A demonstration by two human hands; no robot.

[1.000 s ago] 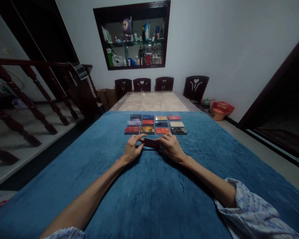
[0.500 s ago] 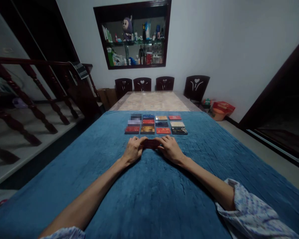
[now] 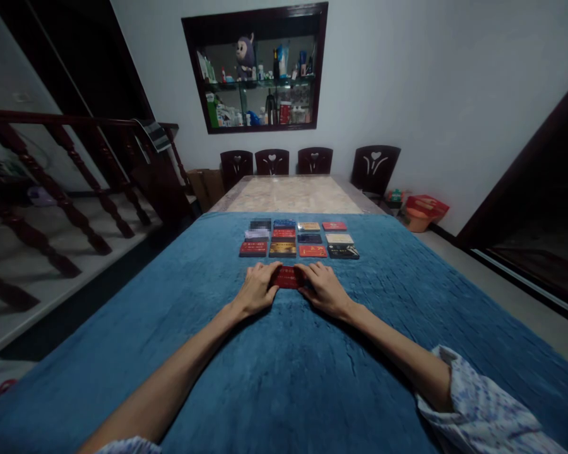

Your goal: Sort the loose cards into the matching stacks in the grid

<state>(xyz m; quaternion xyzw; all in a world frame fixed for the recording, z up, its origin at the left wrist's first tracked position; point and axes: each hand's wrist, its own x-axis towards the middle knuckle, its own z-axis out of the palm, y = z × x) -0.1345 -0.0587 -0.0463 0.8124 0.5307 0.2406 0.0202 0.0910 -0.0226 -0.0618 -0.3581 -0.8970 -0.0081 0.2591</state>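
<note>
Between my hands is a dark red card (image 3: 288,277) with pale lettering, low over the blue cloth and in front of rows of cards. My left hand (image 3: 258,287) grips its left end, thumb near the lower corner and fingers along the top. On the other end my right hand (image 3: 324,287) is closed the same way. Just beyond, several cards lie in rows: a red card (image 3: 254,249), a gold-brown card (image 3: 283,249), an orange-red card (image 3: 313,251) and a black card (image 3: 343,251) form the nearest row. Fingertips partly cover the held card's ends.
A blue cloth (image 3: 265,378) covers the near table; its bare marble-patterned top (image 3: 298,192) shows at the far end. Dark chairs (image 3: 375,167) stand by the back wall. A wooden railing (image 3: 66,164) runs along the left, and an orange bin (image 3: 419,217) stands on the floor at right.
The red card has tilted so its lettered face shows more clearly towards me. Both hands keep their hold and sit slightly lower in the picture; the whole view has shifted a little. The laid-out cards stay put.
</note>
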